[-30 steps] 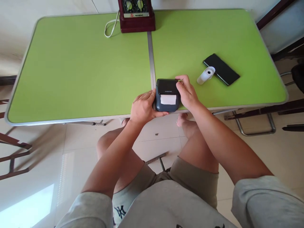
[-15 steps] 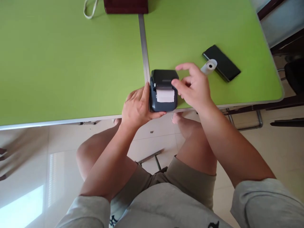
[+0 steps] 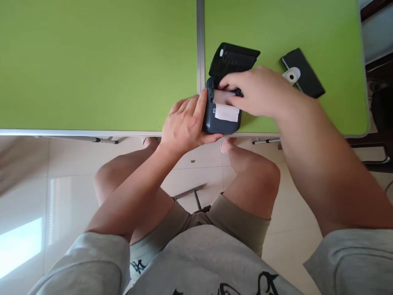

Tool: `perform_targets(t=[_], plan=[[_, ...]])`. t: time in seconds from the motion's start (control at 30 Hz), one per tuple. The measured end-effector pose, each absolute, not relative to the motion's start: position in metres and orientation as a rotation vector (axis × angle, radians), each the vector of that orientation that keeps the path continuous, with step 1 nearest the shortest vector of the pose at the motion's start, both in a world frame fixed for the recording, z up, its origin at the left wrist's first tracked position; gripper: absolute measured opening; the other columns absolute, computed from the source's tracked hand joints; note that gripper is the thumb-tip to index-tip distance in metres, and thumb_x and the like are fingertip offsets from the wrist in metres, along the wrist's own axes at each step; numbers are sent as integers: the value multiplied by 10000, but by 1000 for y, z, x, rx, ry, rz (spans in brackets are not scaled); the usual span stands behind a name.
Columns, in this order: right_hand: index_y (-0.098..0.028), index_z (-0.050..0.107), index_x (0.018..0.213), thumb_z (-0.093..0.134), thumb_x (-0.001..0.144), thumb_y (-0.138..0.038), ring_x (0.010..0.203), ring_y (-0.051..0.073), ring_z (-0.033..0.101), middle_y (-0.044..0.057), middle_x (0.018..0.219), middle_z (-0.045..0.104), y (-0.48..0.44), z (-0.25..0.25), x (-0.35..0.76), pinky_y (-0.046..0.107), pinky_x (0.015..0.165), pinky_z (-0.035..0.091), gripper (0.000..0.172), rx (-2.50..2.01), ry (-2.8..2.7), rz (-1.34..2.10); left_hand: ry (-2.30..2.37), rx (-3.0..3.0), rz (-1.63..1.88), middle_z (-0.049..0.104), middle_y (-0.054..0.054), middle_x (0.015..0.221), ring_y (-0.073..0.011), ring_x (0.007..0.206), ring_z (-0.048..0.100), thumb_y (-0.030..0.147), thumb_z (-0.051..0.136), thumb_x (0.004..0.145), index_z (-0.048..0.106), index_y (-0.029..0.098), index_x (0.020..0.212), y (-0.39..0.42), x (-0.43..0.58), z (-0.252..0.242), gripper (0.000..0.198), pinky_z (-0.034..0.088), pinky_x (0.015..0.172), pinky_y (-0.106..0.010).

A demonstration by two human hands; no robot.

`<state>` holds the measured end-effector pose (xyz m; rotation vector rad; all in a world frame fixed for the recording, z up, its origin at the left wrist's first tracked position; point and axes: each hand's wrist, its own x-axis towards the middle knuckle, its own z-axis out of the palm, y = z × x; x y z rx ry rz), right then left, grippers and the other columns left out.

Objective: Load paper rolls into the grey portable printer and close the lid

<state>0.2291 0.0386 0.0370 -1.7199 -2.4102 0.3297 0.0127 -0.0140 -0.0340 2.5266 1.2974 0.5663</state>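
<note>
A small dark thermal printer (image 3: 224, 128) stands at the table's front edge, its black lid (image 3: 235, 60) swung up and back. My left hand (image 3: 186, 123) grips the printer's left side, the thumb along its front and the fingers closed against it. A white strip of paper (image 3: 226, 113) hangs over the front of the body. My right hand (image 3: 256, 91) reaches in from the right, thumb and fingers closed around the paper roll (image 3: 219, 97) inside the compartment. Part of that roll is hidden by my fingers.
To the right, a black phone (image 3: 308, 76) lies on the green table (image 3: 107, 65). A second white paper roll (image 3: 291, 76) lies against its left edge. A metal seam (image 3: 200, 41) runs across the table behind the printer.
The printer's lid has gone from closed to open. My right hand has moved from the lid's right side into the compartment. My left hand keeps its hold; the view has shifted.
</note>
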Motion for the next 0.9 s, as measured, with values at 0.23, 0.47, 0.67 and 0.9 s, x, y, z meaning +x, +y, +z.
perform_targets(t=[0.23,0.47,0.67,0.9], plan=[[-253,775,933,934,650,-167,749,170,655,-30,799,722,53,55,237,345,744,538,336,-1586,-2225,892,1309,2516,545,612,-271,1466,-403,1372,593,927,362,868,336,11,1613,-16,12,-29,1181,420,1177,-505],[-306,629,1013,661,747,-546,587,145,485,36,912,659,-27,15,270,308,469,324,360,-1334,-1069,1007,1301,2527,545,609,-282,1463,-393,1372,594,900,476,847,337,-28,1603,-18,15,-26,1205,405,1202,-490],[-308,524,947,672,704,-464,750,188,557,26,939,592,-23,-26,273,294,533,357,325,-1383,-1072,880,1316,2515,550,620,-263,1455,-391,1361,603,916,478,830,338,17,1612,-17,14,-27,1200,409,1197,-503],[-309,500,992,606,710,-451,720,178,566,21,977,616,-16,-27,270,310,530,407,333,-1374,-965,933,1312,2513,543,628,-279,1426,-405,1338,617,882,543,823,344,-17,1601,-17,15,-25,1205,425,1180,-518]])
